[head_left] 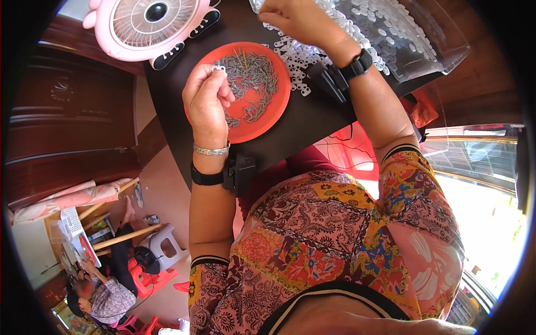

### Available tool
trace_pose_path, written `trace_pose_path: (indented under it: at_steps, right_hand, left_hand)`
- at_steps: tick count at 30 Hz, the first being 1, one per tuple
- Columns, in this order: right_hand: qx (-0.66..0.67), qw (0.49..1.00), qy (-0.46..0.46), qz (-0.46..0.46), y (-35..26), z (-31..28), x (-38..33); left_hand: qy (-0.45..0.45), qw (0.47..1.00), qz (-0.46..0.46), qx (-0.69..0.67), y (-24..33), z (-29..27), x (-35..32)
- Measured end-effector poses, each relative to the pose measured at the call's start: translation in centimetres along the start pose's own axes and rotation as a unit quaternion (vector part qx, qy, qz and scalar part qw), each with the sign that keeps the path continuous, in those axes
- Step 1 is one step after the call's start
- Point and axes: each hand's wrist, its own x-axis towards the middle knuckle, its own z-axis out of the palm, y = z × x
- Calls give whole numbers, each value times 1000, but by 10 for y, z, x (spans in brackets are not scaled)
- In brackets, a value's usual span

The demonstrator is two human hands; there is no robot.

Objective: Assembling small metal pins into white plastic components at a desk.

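Observation:
My left hand is closed over the left side of a round orange-red plate. Its thumb and fingers pinch a small white plastic piece with holes. Small grey metal pins or screws lie scattered in the plate, with a few thin yellowish sticks on top. At the top edge my right hand has its fingers curled together beside a heap of similar white plastic pieces. Whether anything is between those fingers is too small to make out.
A pink fan stands at the far left of the dark table. A clear plastic bin holding more white pieces lies tipped at the right. Another person sits at the lower left, near a grey stool.

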Motion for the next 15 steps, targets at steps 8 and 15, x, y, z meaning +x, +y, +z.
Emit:
trace_pose_path:
  at_steps: [8,15]
  right_hand:
    - [-219,959,-173,41,36,-3,-6]
    - [-153,980,-126,24,34,0,-9]
  left_hand:
    - [0,1000,8,-25,-2,-2,2]
    - [8,1000,-5,-29,-1,-2,2]
